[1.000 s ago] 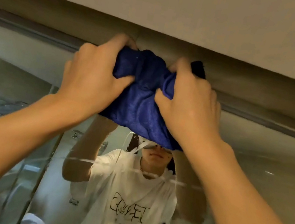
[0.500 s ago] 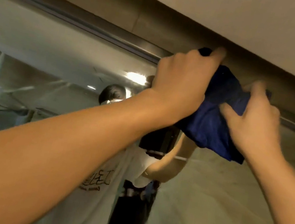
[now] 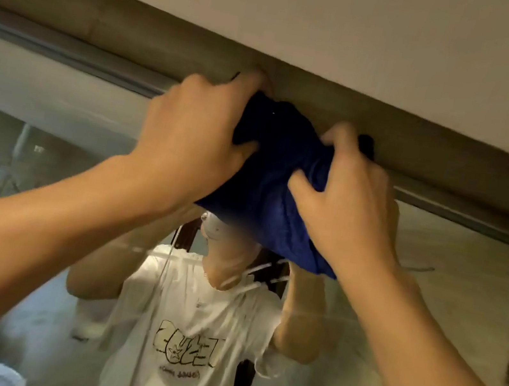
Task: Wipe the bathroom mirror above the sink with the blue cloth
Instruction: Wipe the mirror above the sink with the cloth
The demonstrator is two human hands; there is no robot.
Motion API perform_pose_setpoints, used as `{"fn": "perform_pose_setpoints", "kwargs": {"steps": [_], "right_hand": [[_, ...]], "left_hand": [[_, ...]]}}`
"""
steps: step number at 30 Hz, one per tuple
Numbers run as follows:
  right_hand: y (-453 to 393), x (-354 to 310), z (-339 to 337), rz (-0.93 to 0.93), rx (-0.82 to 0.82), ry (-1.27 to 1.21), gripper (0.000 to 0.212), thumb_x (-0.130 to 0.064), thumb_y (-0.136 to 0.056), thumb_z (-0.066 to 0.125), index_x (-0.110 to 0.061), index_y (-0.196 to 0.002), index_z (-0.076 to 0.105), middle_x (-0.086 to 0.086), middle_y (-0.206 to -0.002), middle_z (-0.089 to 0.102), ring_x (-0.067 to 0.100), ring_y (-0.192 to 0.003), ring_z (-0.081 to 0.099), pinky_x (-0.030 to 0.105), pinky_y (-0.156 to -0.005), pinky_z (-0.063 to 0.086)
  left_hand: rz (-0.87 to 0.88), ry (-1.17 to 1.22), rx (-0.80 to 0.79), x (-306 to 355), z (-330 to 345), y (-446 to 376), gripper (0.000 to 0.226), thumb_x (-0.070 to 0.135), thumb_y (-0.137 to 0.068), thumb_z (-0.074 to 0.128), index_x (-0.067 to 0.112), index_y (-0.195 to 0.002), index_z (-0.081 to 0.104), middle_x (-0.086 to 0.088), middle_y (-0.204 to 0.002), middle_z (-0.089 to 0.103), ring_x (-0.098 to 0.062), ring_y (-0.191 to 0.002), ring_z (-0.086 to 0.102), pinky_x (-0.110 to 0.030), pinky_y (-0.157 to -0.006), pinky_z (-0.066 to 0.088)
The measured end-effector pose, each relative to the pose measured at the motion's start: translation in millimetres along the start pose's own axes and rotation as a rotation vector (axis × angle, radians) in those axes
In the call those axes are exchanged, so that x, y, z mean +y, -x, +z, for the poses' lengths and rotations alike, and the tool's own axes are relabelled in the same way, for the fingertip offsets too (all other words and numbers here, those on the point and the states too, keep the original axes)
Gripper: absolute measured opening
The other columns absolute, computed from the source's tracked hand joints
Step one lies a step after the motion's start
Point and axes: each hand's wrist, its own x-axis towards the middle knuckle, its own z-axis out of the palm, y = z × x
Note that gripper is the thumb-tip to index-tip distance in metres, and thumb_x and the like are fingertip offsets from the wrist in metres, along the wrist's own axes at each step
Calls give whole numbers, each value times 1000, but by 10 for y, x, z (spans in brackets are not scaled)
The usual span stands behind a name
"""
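Blue cloth [image 3: 275, 193] sits bunched between my hands, pressed to the mirror [image 3: 453, 286] at its top frame [image 3: 465, 211]; my left hand [image 3: 195, 135] and right hand [image 3: 350, 205] each grip its folds.

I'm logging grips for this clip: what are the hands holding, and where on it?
Both grip the bunched blue cloth: left hand its left side, right hand its right.

Brown beam [image 3: 455, 149] above grey metal mirror frame [image 3: 68, 50] blocked upward travel; smooth mirror glass [image 3: 432, 290] lay open below and sideways.
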Motion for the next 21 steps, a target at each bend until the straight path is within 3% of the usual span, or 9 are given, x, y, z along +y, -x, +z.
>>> {"fn": "perform_pose_setpoints", "kwargs": {"steps": [3, 7, 9, 13, 16, 21], "right_hand": [[100, 424, -185, 66, 2, -18, 33, -34, -86, 62, -25, -112, 44, -3, -90, 48, 27, -80, 54, 33, -57, 35], [183, 791, -389, 147, -20, -19, 33, -32, -85, 63, -24, -111, 44, 5, -100, 59, 32, -87, 60, 40, -63, 48], [183, 818, -403, 183, -39, -6, 34, -29, -87, 62, -21, -114, 43, 9, -106, 59, 34, -90, 59, 36, -61, 44], [172, 547, -330, 246, -10, -41, 35, -31, -89, 61, -18, -115, 42, 13, -109, 62, 38, -98, 59, 36, -65, 39], [63, 168, -153, 115, -72, -4, 42, -41, -92, 57, -19, -123, 39, 9, -112, 61, 36, -99, 61, 32, -64, 35], [-24, -158, 39, -13, -35, 12, 42, -38, -95, 54, -18, -128, 37, 8, -111, 60, 33, -91, 64, 33, -58, 33]], "left_hand": [[29, -15, -7, 434, 260, -16, 49, 32, -85, 65, 30, -130, 45, -9, -99, 66, -39, -92, 61, -40, -63, 43], [34, -17, -26, 889, 474, -36, 50, 29, -88, 61, 30, -134, 42, -8, -102, 63, -38, -92, 60, -37, -60, 35], [36, -4, -56, 950, 479, -82, 50, 29, -88, 61, 31, -134, 42, -8, -104, 61, -38, -93, 60, -38, -61, 35], [71, -43, -137, 682, 329, -127, 50, 37, -86, 63, 33, -132, 42, -10, -113, 61, -41, -103, 58, -42, -69, 43], [-44, -64, -108, 236, 38, -84, 53, 39, -80, 69, 37, -128, 46, -15, -111, 64, -45, -103, 57, -50, -76, 48], [-137, -83, -28, -34, -134, -27, 53, 33, -74, 75, 37, -120, 50, -18, -102, 67, -47, -96, 60, -58, -77, 53]]}}
